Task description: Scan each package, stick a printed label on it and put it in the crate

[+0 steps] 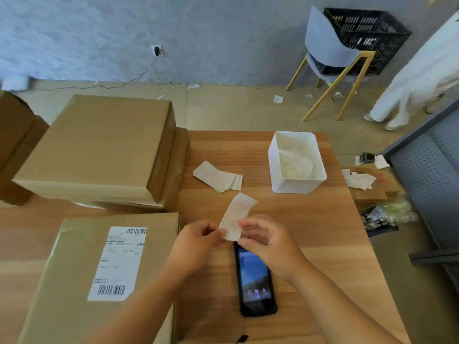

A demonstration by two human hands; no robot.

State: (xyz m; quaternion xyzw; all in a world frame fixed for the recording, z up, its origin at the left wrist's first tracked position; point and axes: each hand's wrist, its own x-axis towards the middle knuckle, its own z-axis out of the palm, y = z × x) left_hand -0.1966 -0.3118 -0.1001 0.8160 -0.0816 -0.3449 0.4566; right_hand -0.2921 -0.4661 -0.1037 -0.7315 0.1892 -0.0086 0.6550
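White label pinched between both hands, left hand and right hand, apparently peeling its backing; next, press it flat onto the near box.

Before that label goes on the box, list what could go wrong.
1. Both the left hand and right hand pinch the white paper label strip at its near end; the free far end may fold or go on crooked.
2. The brown cardboard box already carries a white barcoded shipping label; the new strip could cover a barcode.
3. The black lit-screen handheld lies right under the hands and could get nudged.
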